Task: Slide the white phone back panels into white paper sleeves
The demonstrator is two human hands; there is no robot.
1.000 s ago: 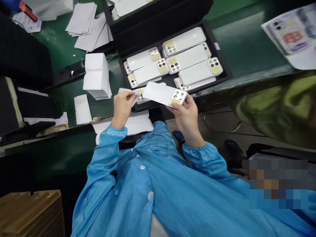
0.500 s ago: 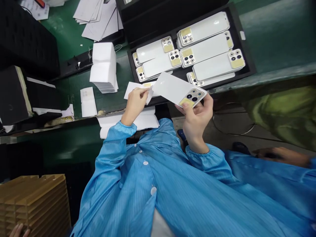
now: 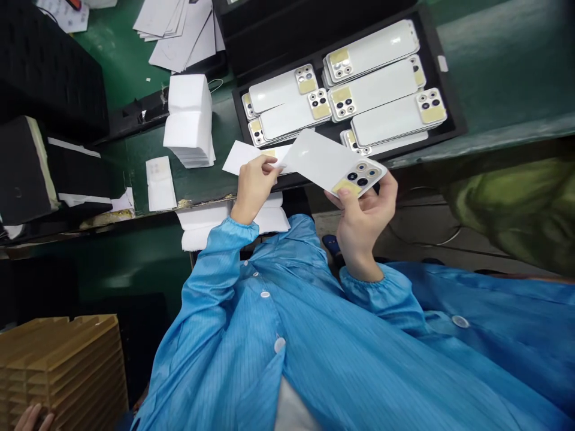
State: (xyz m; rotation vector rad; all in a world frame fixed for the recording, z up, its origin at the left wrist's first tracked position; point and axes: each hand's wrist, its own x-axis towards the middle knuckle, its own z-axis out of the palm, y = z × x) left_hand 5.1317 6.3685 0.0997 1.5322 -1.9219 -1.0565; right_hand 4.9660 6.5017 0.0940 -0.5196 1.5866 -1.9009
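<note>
My right hand (image 3: 366, 215) grips a white phone back cover (image 3: 326, 157) by its camera end, thumb on the yellow patch beside the lenses. The cover is tilted in the air over the front edge of a black tray (image 3: 451, 114). My left hand (image 3: 258, 182) is closed in a pinch at the cover's far left end. A thin white sheet (image 3: 236, 157) sticks out behind its fingers; the pinch point itself is partly hidden. More white phone back covers (image 3: 377, 84) lie in overlapping stacks in the tray.
Left of the tray stands a stack of folded white papers (image 3: 188, 123), with a single folded slip (image 3: 160, 184) near the table edge. Loose papers (image 3: 184, 36) lie farther back. Black boxes (image 3: 45, 72) stand at left. Another person's hand (image 3: 33, 418) touches a brown slatted crate (image 3: 63, 359).
Both my hands have shifted slightly right, the cover moving with my right hand. The flap standing up at my left fingertips has dropped out of sight. At right, the neighbouring person's arm has moved.
</note>
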